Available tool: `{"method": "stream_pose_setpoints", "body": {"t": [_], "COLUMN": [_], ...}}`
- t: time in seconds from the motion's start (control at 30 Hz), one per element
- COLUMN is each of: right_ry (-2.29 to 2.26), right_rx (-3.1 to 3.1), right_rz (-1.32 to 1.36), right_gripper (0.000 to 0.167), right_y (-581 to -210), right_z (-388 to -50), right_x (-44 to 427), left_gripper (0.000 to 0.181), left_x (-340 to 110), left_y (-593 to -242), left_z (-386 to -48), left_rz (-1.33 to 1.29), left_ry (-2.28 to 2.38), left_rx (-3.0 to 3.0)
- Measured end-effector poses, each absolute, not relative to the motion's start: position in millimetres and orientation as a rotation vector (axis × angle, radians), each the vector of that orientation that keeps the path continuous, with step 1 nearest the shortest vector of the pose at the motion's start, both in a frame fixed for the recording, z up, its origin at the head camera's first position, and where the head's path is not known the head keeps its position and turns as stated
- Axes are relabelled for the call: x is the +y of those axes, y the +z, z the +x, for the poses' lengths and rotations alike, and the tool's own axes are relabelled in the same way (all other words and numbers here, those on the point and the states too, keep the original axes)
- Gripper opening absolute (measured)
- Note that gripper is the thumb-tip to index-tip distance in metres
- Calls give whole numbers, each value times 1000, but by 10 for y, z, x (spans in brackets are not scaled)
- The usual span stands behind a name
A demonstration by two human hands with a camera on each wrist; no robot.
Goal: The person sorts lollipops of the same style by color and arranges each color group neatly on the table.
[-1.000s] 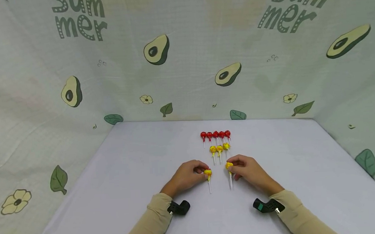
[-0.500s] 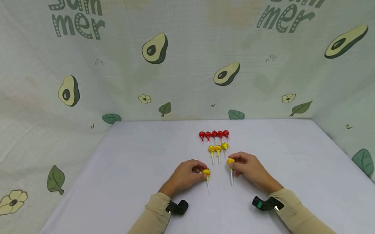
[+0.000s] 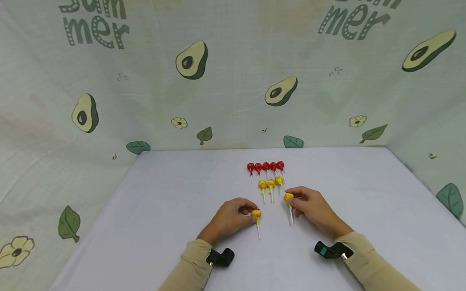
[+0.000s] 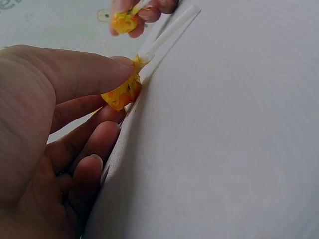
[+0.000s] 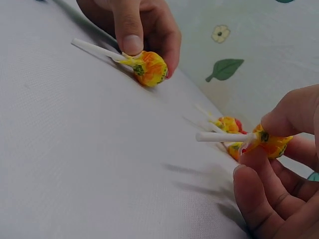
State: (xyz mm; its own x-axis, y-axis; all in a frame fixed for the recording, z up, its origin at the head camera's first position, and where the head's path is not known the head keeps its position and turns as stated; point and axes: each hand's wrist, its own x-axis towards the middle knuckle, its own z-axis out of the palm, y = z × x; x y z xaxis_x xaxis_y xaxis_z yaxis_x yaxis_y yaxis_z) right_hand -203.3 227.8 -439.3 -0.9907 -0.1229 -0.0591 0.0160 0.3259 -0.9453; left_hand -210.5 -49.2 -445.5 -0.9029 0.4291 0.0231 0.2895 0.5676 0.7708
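Observation:
In the head view my left hand pinches a yellow lollipop by its wrapped head, low at the tabletop, its white stick pointing toward me. The left wrist view shows the thumb pressed on that lollipop's wrapper. To the right, my right hand pinches another yellow lollipop between thumb and fingers. In the right wrist view this lollipop is held above the table, with shadows beneath. Just beyond the hands lies a row of three yellow lollipops, the rightmost one tilted.
Behind the yellow row, several red lollipops lie side by side, sticks toward me. They rest on a white-covered table. A cloth backdrop printed with avocados and leaves hangs around its back and sides.
My right hand has moved a little away from me and to the right with its yellow lollipop, nearer the yellow row. The left hand has stayed nearly still.

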Motion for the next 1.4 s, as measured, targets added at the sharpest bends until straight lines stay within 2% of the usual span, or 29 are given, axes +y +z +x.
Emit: {"method": "stream_pose_setpoints", "body": {"t": [0.37, 0.9, 1.4], "right_ry": [-1770, -1703, -1594], "right_rx": [2460, 2508, 2598], "right_rz": [-19, 82, 100], "right_gripper": [41, 44, 41], "right_y": [-4374, -4376, -4379], "right_z": [-2124, -2446, -2689], "right_x": [2388, 2529, 2389], "left_gripper": [25, 24, 24], "left_x": [-469, -477, -494], "left_y": [-4484, -4493, -4496], "left_z": [-2107, -2120, -2108], "left_rz": [637, 653, 645], "left_ry": [1230, 1235, 1232], "left_rx": [2646, 2637, 2658]}}
